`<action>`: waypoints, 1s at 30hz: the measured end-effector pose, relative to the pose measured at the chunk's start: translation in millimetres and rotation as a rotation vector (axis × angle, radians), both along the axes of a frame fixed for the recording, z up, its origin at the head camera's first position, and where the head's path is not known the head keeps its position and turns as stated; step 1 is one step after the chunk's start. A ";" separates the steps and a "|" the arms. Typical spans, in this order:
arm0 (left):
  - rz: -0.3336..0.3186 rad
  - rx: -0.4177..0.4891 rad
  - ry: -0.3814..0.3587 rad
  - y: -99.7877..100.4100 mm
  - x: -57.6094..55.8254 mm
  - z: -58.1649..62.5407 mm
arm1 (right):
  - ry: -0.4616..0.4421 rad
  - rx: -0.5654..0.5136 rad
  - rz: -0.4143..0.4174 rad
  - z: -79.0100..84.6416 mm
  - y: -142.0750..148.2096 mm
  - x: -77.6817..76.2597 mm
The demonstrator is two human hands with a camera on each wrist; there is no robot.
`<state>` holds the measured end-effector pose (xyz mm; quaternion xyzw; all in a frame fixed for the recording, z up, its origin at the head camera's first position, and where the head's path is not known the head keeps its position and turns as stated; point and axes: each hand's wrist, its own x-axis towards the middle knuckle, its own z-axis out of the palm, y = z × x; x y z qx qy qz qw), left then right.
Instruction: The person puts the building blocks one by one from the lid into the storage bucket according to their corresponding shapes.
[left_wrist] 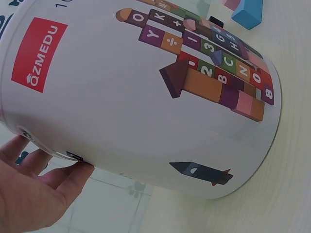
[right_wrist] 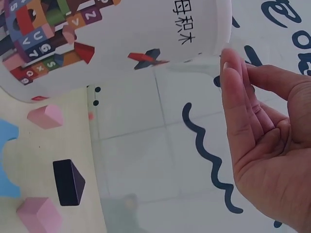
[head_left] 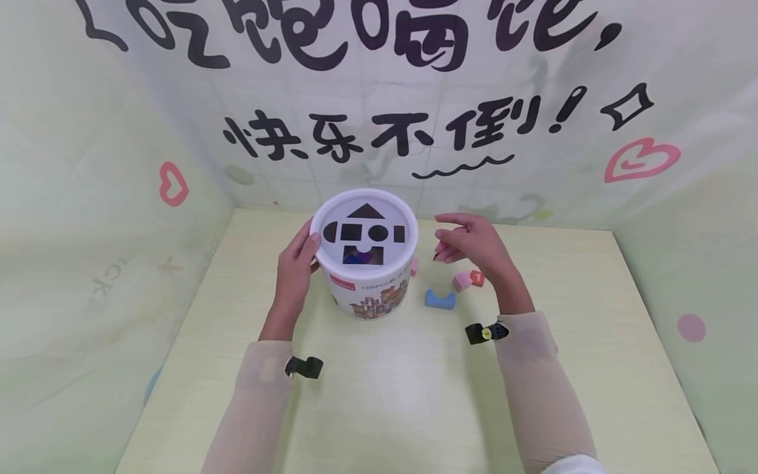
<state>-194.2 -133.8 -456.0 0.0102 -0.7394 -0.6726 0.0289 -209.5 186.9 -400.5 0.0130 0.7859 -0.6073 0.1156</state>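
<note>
A white bucket [head_left: 379, 289] of toy blocks stands tilted slightly in the head view, its printed side facing the person. Its white lid [head_left: 397, 214] has several shaped holes; blue and purple blocks [head_left: 360, 257] show through the front one. My left hand [head_left: 294, 266] grips the bucket's upper left rim, thumb on the lid's edge and fingers against the side. To the right of the bucket, my right hand [head_left: 476, 243] hovers with nothing held, index finger extended and other fingers bent loosely. In the right wrist view, its fingertips overlap the lid's edge.
On the table right of the bucket lie a blue arch block [head_left: 440, 301], a pink block [head_left: 462, 282], a red block [head_left: 477, 278], a dark triangular block [right_wrist: 68, 182] and another pink block [right_wrist: 44, 116]. A printed curtain [head_left: 367, 178] hangs behind the table.
</note>
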 end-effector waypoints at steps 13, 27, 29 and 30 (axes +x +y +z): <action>0.002 0.007 0.007 -0.1 -0.6 -0.8 | -0.018 0.015 -0.070 -23.0 22.2 4.2; -0.008 -0.003 0.000 -0.6 -1.3 -1.5 | -0.044 0.019 -0.181 -52.7 49.3 6.4; -0.008 -0.001 0.000 -0.8 -1.3 -1.5 | -0.053 0.022 -0.195 -57.5 52.2 6.9; -0.008 0.000 0.000 -0.9 -1.3 -1.5 | -0.057 0.024 -0.201 -59.5 53.4 7.2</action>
